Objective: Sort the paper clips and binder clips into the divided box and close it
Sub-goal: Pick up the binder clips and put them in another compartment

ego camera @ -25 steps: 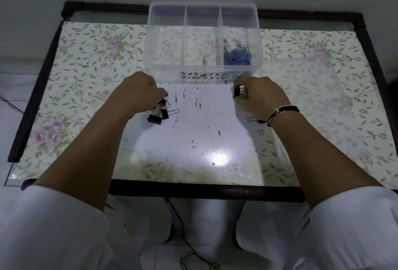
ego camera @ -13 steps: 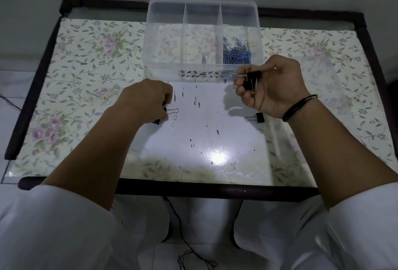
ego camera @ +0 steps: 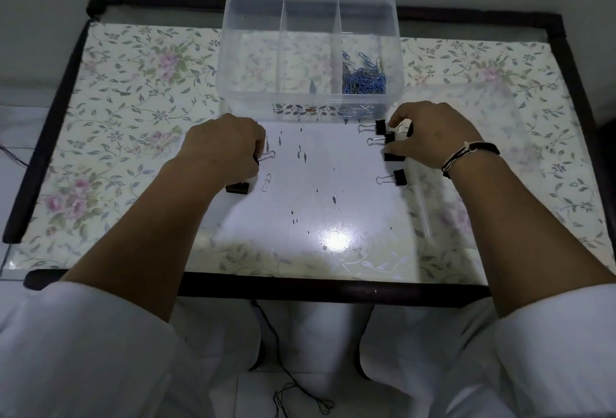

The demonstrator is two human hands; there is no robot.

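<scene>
Mostly the sorting remains undone: the divided box [ego camera: 310, 54] stands open at the table's [ego camera: 133, 84] far edge, its right compartment holding blue paper clips [ego camera: 365, 79], the left and middle ones apparently empty. Black binder clips [ego camera: 383, 134] lie scattered just in front of its right corner, another [ego camera: 398, 177] a little nearer the front edge. The right hand [ego camera: 433, 132] has its fingers curled down over that cluster, touching several, though whether any is pinched I cannot tell. The left hand [ego camera: 223, 147] is closed over more clips; a wire handle pokes out beside it, with a loose silver paper clip [ego camera: 266, 182] and a binder clip [ego camera: 237, 188] alongside. Grabbing several clips at once risks dropping one, or tipping binder clips among the paper clips.
</scene>
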